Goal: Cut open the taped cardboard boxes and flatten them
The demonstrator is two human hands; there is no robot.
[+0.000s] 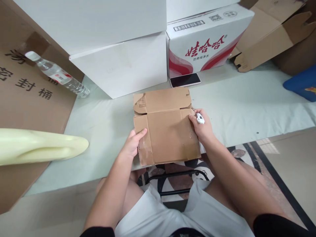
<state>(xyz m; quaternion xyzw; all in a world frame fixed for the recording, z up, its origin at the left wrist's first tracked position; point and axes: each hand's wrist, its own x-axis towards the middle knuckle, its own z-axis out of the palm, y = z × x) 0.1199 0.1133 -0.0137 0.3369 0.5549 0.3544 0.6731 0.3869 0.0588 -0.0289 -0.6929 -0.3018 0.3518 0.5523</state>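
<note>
An opened-out brown cardboard box (170,135) lies over the near edge of the cloth-covered table, its far flap (163,100) spread toward the back. My left hand (130,143) grips the left side, thumb on top and fingers hidden underneath. On the right side, my right hand (202,125) pinches the cardboard with the thumb on its face. A small white tool (200,118), perhaps a box cutter, is also tucked in my right hand; no blade can be made out.
White cartons (123,65) and a red-and-white water carton (202,49) line the back. A phone (185,80) lies before them. Left are a water bottle (59,74), a pale yellow object (41,146) and a large cardboard box (32,108). Right are loose cardboard (269,46) and a blue object (302,84).
</note>
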